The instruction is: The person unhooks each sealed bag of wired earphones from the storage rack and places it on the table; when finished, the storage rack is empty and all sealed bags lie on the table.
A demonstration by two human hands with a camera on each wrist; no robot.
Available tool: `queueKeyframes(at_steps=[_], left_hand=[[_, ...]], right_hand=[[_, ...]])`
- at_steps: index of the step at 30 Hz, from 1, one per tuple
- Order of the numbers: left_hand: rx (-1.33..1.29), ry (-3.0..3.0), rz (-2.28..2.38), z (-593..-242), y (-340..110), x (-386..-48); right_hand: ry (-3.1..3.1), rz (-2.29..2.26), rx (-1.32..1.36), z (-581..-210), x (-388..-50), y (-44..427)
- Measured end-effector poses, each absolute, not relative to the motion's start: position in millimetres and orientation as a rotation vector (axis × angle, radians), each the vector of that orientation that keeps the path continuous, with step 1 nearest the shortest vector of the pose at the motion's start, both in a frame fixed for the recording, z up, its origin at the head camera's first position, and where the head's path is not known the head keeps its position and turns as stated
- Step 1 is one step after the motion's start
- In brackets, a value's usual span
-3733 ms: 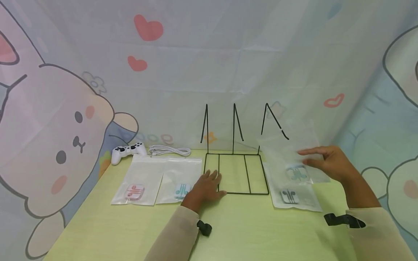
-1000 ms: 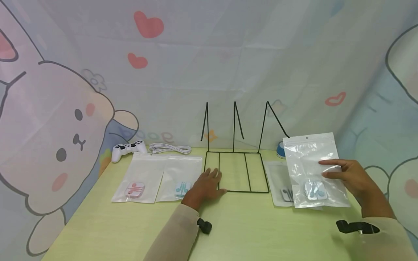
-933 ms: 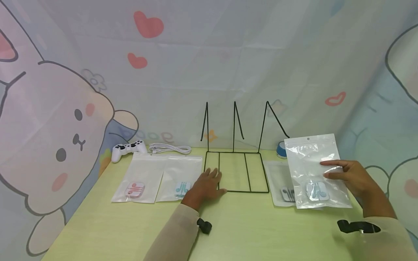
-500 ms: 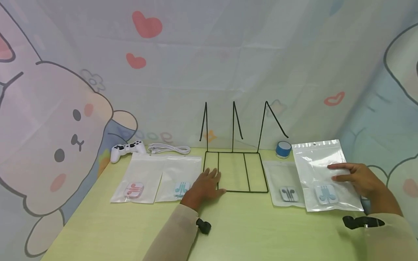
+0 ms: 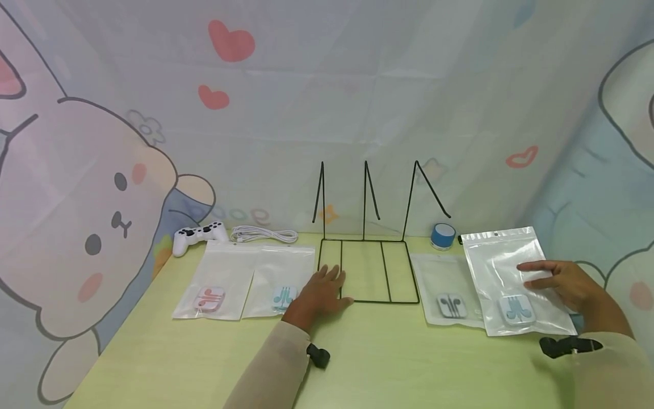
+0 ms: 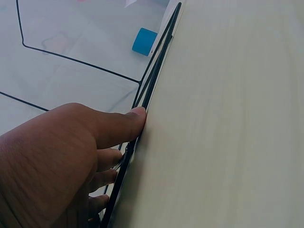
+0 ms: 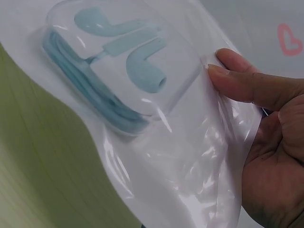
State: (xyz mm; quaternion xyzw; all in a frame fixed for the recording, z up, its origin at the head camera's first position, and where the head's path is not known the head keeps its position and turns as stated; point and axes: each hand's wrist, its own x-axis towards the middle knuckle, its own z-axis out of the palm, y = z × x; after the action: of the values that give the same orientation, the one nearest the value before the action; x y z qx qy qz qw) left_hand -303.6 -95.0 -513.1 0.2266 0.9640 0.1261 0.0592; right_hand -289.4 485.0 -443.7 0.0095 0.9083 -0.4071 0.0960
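My left hand (image 5: 318,296) lies with spread fingers on the left part of the black wire rack (image 5: 380,301); in the left wrist view its thumb (image 6: 124,126) rests on the front bar. The rack has three upright hooks with nothing hung on them. At the right, my right hand (image 5: 579,292) holds a clear-fronted zip bag (image 5: 498,257) by its right side, some fingers hidden behind it. Inside that bag, light blue earphones (image 7: 146,71) sit in a clear case. Partly overlapped by it is another bag (image 5: 428,284) with dark earphones (image 5: 452,305).
Left of the rack lie a bag with pink earphones (image 5: 209,299) and one with teal earphones (image 5: 283,297). A white game controller (image 5: 199,236) and a coiled white cable (image 5: 263,234) are behind them. A blue round object (image 5: 442,236) stands at the back right, near the printed backdrop.
The right hand has moved the bag of light blue earphones rightward and lower, uncovering the bag of dark earphones and the blue round object. The left hand stays in place.
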Motion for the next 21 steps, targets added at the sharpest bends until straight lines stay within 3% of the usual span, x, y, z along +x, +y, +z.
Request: queueKeyframes(at_steps=[21], left_hand=[[0.655, 2.913, 0.41, -513.9, -94.5, -301.7]], right_hand=[[2.822, -1.054, 0.025, -460.0, -293.2, 483.4]])
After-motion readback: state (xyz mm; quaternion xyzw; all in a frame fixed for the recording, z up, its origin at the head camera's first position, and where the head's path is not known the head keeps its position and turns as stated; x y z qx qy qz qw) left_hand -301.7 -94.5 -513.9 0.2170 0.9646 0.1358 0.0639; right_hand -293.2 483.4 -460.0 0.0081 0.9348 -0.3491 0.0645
